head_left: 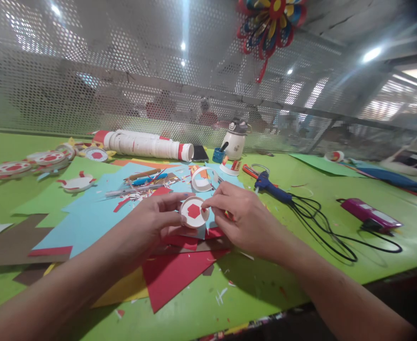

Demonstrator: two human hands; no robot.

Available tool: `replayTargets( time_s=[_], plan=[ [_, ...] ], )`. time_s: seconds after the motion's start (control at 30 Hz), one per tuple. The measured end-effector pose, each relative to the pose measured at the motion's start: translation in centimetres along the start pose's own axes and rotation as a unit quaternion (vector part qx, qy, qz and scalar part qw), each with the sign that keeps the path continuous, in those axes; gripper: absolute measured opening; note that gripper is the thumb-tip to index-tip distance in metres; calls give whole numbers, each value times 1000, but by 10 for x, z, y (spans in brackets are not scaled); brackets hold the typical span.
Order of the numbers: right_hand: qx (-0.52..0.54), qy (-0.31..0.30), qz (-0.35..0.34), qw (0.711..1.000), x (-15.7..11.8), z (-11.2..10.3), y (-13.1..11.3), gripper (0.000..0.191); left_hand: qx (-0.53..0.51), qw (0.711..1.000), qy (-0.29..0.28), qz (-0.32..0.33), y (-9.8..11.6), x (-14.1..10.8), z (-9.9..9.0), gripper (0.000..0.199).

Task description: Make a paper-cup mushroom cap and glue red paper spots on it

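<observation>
Between the thumb and fingers of my left hand is a round white paper cup bottom with a raised rim, tilted toward me. A red paper hexagon sits in its middle. My right hand is closed in a pinch, its fingertips at the right side of the rim. Whether a small piece is in that pinch I cannot make out. Just beyond my hands stands a cut paper cup ring on light blue paper. Red paper lies below them.
Several decorated paper discs and a long row of stacked paper cups lie at the back left. A bottle stands behind. On the right are a blue glue gun, its black cable and a purple power strip.
</observation>
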State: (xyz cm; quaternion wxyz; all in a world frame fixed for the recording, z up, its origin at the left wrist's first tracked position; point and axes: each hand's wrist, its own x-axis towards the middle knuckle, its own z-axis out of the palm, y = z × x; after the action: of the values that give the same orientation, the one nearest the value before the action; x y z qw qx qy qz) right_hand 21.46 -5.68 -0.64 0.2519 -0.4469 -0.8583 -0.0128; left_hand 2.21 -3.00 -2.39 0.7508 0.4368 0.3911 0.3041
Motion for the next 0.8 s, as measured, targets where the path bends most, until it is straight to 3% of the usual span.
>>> replayTargets(
  time_s=[0.23,0.33,0.8],
  plan=[
    [-6,-19,10,1000,-1,0,0,24,0,1000,-27,3,-3,2,-4,63],
    [-3,-21,11,1000,-1,0,0,23,4,1000,-13,1,-2,0,-3,62],
    [-10,-21,14,1000,0,1,2,23,-12,999,-37,9,-4,2,-4,46]
  ],
)
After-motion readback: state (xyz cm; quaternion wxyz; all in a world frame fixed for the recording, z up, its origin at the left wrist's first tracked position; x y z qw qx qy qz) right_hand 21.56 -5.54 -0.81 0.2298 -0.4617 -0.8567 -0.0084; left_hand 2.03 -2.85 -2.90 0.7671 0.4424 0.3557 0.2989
